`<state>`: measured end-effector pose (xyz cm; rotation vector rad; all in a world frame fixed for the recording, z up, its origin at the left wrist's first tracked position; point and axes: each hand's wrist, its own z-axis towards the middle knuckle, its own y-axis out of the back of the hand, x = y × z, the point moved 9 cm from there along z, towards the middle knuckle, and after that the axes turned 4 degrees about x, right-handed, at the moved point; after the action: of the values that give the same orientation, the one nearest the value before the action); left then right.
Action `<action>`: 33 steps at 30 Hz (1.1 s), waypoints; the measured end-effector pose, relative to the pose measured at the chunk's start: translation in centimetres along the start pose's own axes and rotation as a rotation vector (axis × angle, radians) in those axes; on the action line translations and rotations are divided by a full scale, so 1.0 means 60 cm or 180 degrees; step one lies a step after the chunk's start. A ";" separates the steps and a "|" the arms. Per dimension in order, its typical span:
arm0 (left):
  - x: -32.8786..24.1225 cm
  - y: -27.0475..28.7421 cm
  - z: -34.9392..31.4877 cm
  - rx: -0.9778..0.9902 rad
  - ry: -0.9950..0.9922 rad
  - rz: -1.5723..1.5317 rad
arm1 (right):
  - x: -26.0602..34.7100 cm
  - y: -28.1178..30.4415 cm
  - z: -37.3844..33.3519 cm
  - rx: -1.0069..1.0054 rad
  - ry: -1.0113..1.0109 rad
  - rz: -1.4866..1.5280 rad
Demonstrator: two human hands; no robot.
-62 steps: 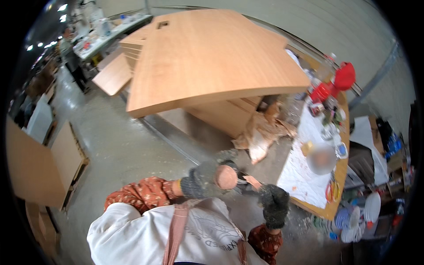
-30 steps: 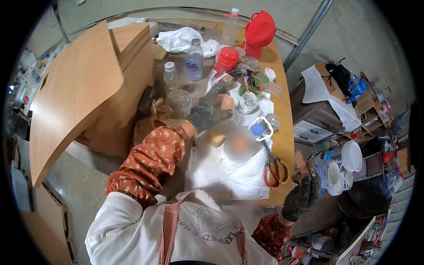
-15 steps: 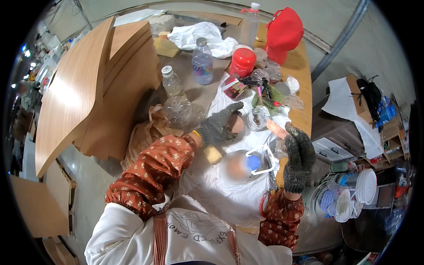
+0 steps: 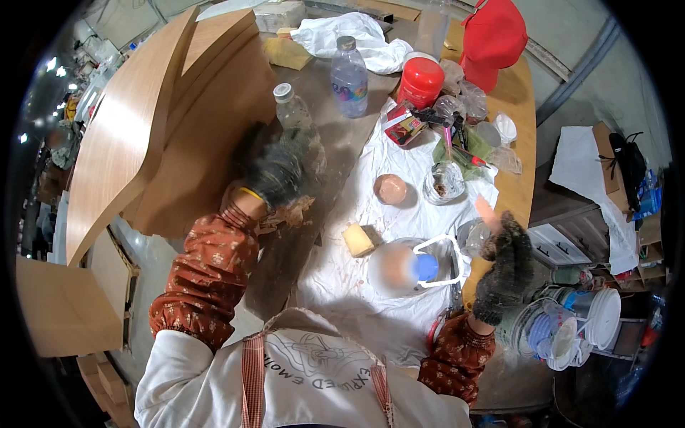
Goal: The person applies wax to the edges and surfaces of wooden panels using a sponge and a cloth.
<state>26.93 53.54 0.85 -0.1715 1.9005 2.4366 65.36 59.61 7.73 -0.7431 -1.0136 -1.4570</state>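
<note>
My left hand [image 4: 278,170], in a dark grey glove, is over the brown crumpled paper [image 4: 289,214] and in front of a clear bottle with a white cap [image 4: 291,107]. Motion smears its fingers, so whether it grips anything is unclear. On the white cloth [image 4: 335,267] sits a small round cup of pinkish paste [image 4: 391,189], apart from both hands. My gloved right hand [image 4: 505,271] is raised at the cloth's right side, fingers closed around a pinkish strip [image 4: 488,214] whose kind I cannot make out. Between the hands are a yellow sponge block [image 4: 357,240] and a white-handled tub [image 4: 389,269].
A curved wooden panel piece [image 4: 121,143] stands at the left. Farther back are a blue-tinted bottle [image 4: 349,85], a red-lidded jar [image 4: 419,80], a foil-wrapped cup [image 4: 443,183] and a red cap [image 4: 492,36]. Stacked buckets [image 4: 564,324] stand at the lower right.
My left hand has let go of the pinkish cup, which now stands on the cloth, and has moved left to the brown paper and clear bottle. My right hand still holds the pinkish strip.
</note>
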 end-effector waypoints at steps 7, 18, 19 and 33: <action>-0.061 0.018 0.013 -0.0146 0.0530 -0.0018 | -0.024 -0.008 -0.004 0.0149 -0.0101 -0.0569; -0.225 0.063 0.082 0.0160 -0.0605 -0.1329 | -0.029 -0.105 0.068 0.0926 0.0074 -0.2625; -0.226 0.045 0.086 0.0294 -0.0584 -0.1510 | -0.023 -0.111 0.062 0.0958 0.0117 -0.2685; -0.251 -0.005 0.100 -0.0085 -0.0941 -0.1052 | 0.052 -0.063 0.001 0.0437 0.0719 -0.1911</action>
<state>41.53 59.91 3.77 -0.1082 1.5753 2.1339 61.19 58.17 9.86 -0.1624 -1.2015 -1.9049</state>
